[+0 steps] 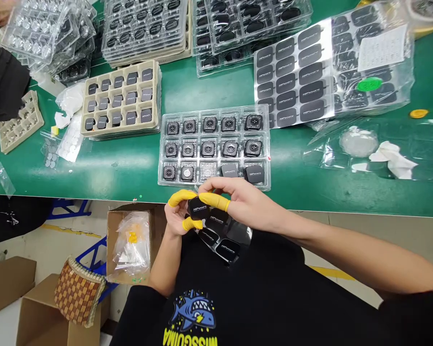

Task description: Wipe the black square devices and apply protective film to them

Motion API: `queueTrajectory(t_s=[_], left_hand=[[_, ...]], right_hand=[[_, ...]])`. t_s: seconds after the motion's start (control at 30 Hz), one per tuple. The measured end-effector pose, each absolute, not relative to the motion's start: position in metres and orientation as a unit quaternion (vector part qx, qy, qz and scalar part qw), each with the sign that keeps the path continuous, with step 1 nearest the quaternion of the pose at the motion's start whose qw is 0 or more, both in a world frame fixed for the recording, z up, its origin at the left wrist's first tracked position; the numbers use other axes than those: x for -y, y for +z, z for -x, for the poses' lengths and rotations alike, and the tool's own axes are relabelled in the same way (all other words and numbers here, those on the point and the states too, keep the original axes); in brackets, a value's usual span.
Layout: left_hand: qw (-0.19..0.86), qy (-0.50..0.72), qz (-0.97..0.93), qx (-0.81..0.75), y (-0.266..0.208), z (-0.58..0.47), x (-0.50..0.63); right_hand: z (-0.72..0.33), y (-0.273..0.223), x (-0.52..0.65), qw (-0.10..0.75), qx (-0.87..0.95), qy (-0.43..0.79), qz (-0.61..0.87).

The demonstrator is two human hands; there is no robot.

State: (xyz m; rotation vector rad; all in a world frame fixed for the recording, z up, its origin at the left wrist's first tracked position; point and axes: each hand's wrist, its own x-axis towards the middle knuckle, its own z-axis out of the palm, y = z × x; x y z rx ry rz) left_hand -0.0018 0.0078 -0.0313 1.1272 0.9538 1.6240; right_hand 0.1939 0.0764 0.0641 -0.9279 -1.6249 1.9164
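My left hand (176, 214), with yellow finger cots, grips a black square smartwatch body (198, 208) with "HiFuture" on its face. My right hand (240, 199) is closed at the watch's upper right, its yellow-cotted finger pressed on the face. Below both hands, a sheet of black HiFuture screen films (228, 250) lies against my shirt; what holds it is hidden. Just beyond my hands is a clear plastic tray (269, 166) of watch bodies, most back side up. Two in its front row show labelled faces, and one front pocket (208, 171) has no watch.
A beige tray stack (157, 115) with small dark squares stands left of the clear tray. More stacked trays (144, 31) line the back. Film sheets (292, 79) lie to the right, near crumpled tissue (393, 158). Below the table edge is an open carton (115, 240).
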Motion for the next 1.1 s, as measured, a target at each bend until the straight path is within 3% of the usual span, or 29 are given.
queueTrajectory(t_s=[1.1], left_hand=[[0.430,0.649,-0.494,-0.387,-0.024,0.000,-0.012]], right_hand=[[-0.200,0.054,-0.072,0.259,0.583,0.698,0.325]])
